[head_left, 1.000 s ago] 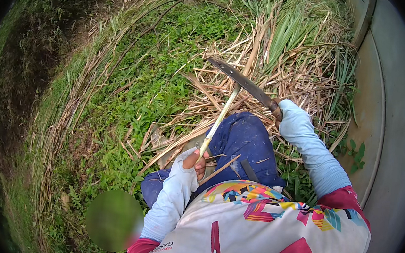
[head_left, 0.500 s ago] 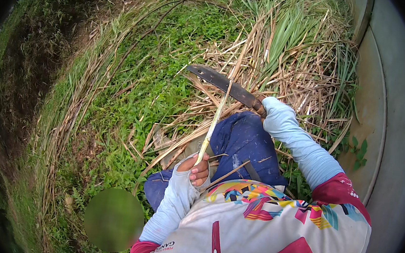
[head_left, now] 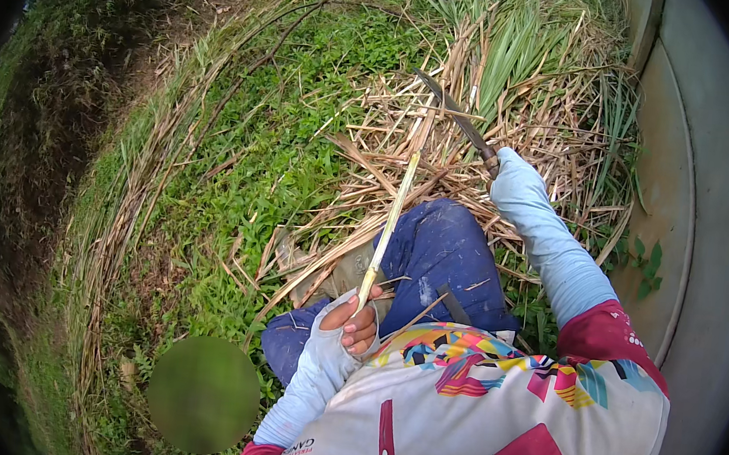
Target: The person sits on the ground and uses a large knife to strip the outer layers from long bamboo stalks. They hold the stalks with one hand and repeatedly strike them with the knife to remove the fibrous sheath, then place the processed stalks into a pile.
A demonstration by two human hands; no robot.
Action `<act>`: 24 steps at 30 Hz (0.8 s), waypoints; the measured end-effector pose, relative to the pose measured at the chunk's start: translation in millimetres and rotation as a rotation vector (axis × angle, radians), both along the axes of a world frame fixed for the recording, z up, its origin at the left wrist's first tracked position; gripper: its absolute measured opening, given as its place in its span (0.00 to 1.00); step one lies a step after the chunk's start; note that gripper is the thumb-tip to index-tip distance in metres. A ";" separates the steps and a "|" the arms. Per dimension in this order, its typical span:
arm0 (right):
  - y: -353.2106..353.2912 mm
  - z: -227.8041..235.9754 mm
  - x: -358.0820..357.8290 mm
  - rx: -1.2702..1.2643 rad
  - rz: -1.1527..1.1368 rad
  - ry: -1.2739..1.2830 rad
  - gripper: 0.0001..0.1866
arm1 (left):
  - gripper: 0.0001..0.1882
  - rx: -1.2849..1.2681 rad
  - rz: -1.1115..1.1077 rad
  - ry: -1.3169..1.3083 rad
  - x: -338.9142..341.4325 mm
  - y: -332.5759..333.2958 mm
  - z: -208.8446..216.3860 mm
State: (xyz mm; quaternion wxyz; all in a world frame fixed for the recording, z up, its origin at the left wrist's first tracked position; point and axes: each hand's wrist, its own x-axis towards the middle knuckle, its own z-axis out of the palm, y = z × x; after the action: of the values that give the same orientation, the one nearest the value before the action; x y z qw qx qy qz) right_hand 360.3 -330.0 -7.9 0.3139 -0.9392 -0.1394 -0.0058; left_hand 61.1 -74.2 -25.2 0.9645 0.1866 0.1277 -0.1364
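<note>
Nearest to the body, a thin pale stalk is being held at its lower end by the left hand; the grip is being pressed together around it, and the fingers are being curled. The stalk is being pointed away from the body, slanting beside the blue trousers, and its far end is being seen against the dry leaves.

By its look, the stalk is being judged as light, rather stiff and straight, perhaps smooth and slightly slippery if it is moist. The lower end is being considered the good place for holding, since the fingers are being placed there well apart from any sharp edge.

Farther, a machete is being gripped by its handle in the right hand, mostly covered by a sleeve. It is being judged as hard and heavier, to be taken only by the handle. Beyond, long green leaves are being seen.
</note>
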 end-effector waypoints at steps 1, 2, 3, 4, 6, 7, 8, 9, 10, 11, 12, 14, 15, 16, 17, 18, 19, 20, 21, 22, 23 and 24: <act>-2.1 0.9 1.1 0.009 -0.021 -0.015 0.17 | 0.20 0.028 -0.003 0.004 0.5 -0.9 1.8; -7.6 -1.1 -8.4 0.045 0.048 -0.004 0.19 | 0.19 0.056 -0.006 0.009 2.2 -2.2 4.2; -9.8 -1.2 -25.1 0.080 0.123 0.016 0.22 | 0.19 0.085 0.020 0.058 6.0 -3.9 8.1; -8.3 -2.4 -36.7 -0.014 0.192 0.146 0.26 | 0.18 0.106 0.032 0.112 12.4 -7.8 10.5; -3.3 15.6 -81.1 -0.039 0.414 0.051 0.31 | 0.17 0.060 0.026 0.109 15.9 -6.6 4.9; -1.1 -5.5 -96.9 -0.001 0.491 -0.075 0.32 | 0.18 0.033 0.001 0.068 14.2 -2.2 -3.7; 3.2 10.0 -110.6 -0.171 0.583 0.051 0.33 | 0.19 0.010 -0.028 0.030 14.2 1.6 -14.6; 3.0 1.5 -118.6 -0.001 0.697 -0.111 0.34 | 0.20 -0.017 -0.064 -0.013 13.8 2.9 -17.3; 0.6 -5.1 -118.7 -0.041 0.740 -0.106 0.35 | 0.20 -0.050 -0.062 -0.046 12.3 3.1 -19.2; -1.0 -10.8 -117.1 -0.080 0.785 -0.100 0.35 | 0.21 -0.082 -0.057 -0.078 10.8 2.8 -20.0; -0.1 -7.1 -109.2 -0.098 0.733 -0.098 0.35 | 0.21 -0.121 -0.054 -0.119 9.2 3.5 -18.2; -5.1 -8.9 -80.1 -0.079 0.568 -0.234 0.33 | 0.22 -0.145 -0.047 -0.103 3.8 2.7 -6.2; 0.5 -14.0 -56.4 -0.076 0.434 -0.058 0.30 | 0.22 -0.148 -0.026 -0.087 -3.2 1.2 -2.3; 0.6 -4.2 -44.6 0.144 0.326 0.032 0.28 | 0.22 -0.166 -0.011 -0.092 -8.9 1.2 0.0; -5.2 -23.6 -20.7 0.067 0.139 -0.006 0.27 | 0.22 -0.163 -0.004 -0.083 -11.2 -0.5 2.5; -6.3 -25.3 -1.9 -0.005 0.013 0.025 0.27 | 0.22 -0.159 0.010 -0.074 -14.0 -1.1 5.7; -10.4 -28.6 11.0 0.009 -0.091 0.104 0.28 | 0.22 -0.152 0.023 -0.065 -14.7 0.8 8.5; -16.8 -37.1 17.8 0.052 -0.142 0.129 0.27 | 0.23 -0.061 0.008 -0.059 -13.3 5.5 9.0; -23.5 -49.7 23.7 0.093 -0.193 0.159 0.25 | 0.24 0.027 -0.007 -0.047 -12.5 12.7 6.5; -33.8 -66.0 28.7 0.139 -0.162 0.171 0.27 | 0.25 0.111 -0.023 -0.035 -10.7 20.0 0.7; -46.0 -83.5 30.0 0.186 -0.133 0.186 0.29 | 0.27 0.235 -0.066 -0.052 -7.3 27.6 -3.7; -53.6 -95.8 24.2 0.230 -0.103 0.209 0.30 | 0.29 0.356 -0.109 -0.061 -4.2 36.5 -7.6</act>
State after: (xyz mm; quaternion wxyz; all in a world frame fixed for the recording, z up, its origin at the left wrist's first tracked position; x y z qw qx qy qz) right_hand 384.4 -383.6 -103.8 0.4313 -0.8985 -0.0560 0.0596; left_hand 56.9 -37.7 -32.8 0.9108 0.3652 0.1103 -0.1581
